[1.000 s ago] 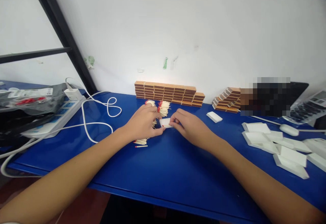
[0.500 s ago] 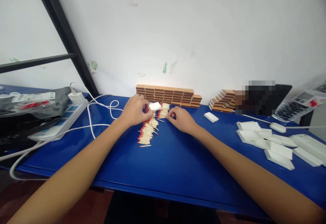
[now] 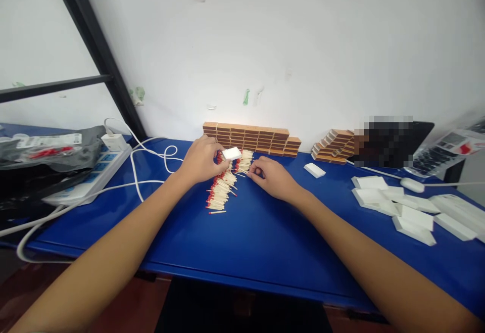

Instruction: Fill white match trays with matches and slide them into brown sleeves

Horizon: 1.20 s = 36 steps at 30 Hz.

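My left hand [image 3: 204, 158] grips a small white matchbox tray [image 3: 232, 154] between thumb and fingers, holding it above the matches. Beneath and in front of it, a long pile of red-headed matches [image 3: 220, 191] lies on the blue table. A second bunch of matches [image 3: 245, 160] is just right of the tray. Close to the near end of that bunch, my right hand [image 3: 271, 176] has its thumb and fingertips pinched together. Whatever may be between those fingertips is too small to make out. One loose match [image 3: 217, 212] lies at the pile's near end.
Stacked brown matchbox sleeves [image 3: 250, 138] stand along the wall, with another leaning stack [image 3: 333, 146] farther right. A single white tray [image 3: 314, 170] lies right of my hand; several more trays [image 3: 394, 201] are heaped beyond. White cables [image 3: 136, 181] and a power strip [image 3: 94, 171] occupy the left.
The view has shifted slightly. My left hand still holds the tray over the matches, and my right hand stays pinched by the second bunch with hardly any movement.
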Each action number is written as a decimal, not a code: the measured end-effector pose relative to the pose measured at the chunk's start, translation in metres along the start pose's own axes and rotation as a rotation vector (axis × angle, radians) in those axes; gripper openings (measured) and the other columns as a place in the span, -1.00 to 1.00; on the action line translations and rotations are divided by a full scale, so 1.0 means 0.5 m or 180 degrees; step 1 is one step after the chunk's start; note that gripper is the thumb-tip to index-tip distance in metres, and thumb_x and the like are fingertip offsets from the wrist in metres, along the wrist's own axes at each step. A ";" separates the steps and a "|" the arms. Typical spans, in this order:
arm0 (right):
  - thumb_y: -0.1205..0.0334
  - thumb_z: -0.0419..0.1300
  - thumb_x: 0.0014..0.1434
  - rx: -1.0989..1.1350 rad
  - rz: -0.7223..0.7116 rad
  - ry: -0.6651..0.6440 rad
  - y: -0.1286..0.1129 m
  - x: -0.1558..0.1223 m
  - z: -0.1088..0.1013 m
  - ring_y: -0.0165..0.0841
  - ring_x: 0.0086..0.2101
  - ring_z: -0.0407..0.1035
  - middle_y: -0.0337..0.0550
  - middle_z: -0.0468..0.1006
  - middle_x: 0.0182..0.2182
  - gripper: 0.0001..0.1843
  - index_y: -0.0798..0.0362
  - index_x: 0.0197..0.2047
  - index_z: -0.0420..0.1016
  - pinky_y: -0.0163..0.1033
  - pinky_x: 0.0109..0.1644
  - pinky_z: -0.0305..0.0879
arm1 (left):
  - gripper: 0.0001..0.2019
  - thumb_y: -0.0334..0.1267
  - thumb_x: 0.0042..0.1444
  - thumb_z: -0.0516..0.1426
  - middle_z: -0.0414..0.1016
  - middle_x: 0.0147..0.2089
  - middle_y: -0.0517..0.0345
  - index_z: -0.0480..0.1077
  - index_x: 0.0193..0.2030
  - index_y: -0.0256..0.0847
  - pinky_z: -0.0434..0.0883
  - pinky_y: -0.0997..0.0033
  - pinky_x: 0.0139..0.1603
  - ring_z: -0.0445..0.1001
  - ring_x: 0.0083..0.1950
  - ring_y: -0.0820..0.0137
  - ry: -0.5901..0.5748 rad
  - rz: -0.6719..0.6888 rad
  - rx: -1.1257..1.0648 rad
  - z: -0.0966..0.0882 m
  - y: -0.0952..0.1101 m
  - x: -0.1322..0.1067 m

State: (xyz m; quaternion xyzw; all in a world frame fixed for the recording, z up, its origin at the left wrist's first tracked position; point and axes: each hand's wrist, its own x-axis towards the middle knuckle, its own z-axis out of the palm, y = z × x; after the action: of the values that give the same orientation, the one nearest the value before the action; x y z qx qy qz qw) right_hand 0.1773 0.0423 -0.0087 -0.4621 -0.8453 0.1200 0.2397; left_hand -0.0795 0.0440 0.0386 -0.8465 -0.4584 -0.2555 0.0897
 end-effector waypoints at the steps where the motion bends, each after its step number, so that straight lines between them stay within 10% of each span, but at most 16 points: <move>1: 0.26 0.25 0.34 -0.0046 0.0026 0.0010 0.001 0.001 0.001 -0.34 -0.32 0.36 -0.15 0.50 -0.26 -0.89 0.02 -0.27 0.51 -0.23 -0.26 0.16 | -0.81 -0.13 0.18 0.24 0.45 -0.31 0.04 0.54 -0.25 -0.22 0.31 0.13 -0.12 0.38 -0.19 0.17 0.0004 -0.0008 -0.0011 0.000 0.001 0.000; 24: 0.27 0.15 0.44 -0.0293 -0.0155 -0.0172 0.009 0.006 0.006 -0.28 -0.26 0.41 -0.07 0.51 -0.17 -0.87 0.03 -0.20 0.45 -0.21 -0.17 0.25 | -0.85 -0.18 0.16 0.29 0.49 -0.32 0.06 0.54 -0.25 -0.22 0.35 0.13 -0.13 0.39 -0.19 0.17 0.0045 0.0040 -0.0028 0.009 -0.003 -0.003; 36: 0.23 0.11 0.48 -0.0746 -0.0338 0.0724 0.001 -0.017 -0.052 -0.22 -0.24 0.44 -0.05 0.52 -0.15 -0.88 0.02 -0.11 0.45 -0.19 -0.24 0.23 | -0.80 -0.13 0.16 0.36 0.45 -0.29 0.07 0.57 -0.21 -0.20 0.36 0.13 -0.13 0.40 -0.17 0.17 0.0134 0.0520 -0.0145 0.023 0.000 -0.007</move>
State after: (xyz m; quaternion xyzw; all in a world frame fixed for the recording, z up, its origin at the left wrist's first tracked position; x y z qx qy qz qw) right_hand 0.1949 0.0351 0.0107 -0.4522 -0.8442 -0.0454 0.2843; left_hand -0.0770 0.0460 0.0269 -0.8773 -0.3799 -0.2754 0.1007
